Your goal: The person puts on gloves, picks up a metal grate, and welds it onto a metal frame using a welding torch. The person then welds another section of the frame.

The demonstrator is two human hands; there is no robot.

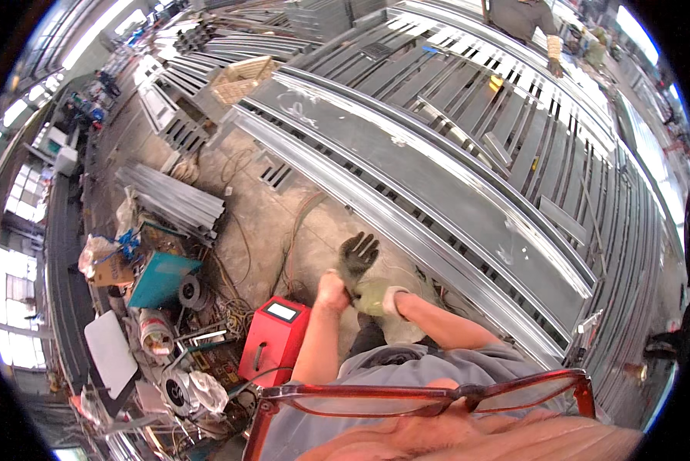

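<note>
My bare left hand point(332, 291) is closed at the cuff of a dark-palmed work glove point(359, 256). The glove's fingers point away from me and stand spread. From the other side, my right hand point(374, 297), in an olive glove with a pale cuff, closes on the same cuff, so the two hands nearly touch. Both are held in front of my body above the concrete floor. Where they meet, the right fingertips are partly hidden.
Left of my arm stands a red machine point(276, 338) with a small screen. Beyond it lie cables, wire spools point(193, 292) and a teal box point(163, 280). A long grey metal panel point(406, 165) on a slatted rack spans the right. Another person point(523, 19) stands at the far side.
</note>
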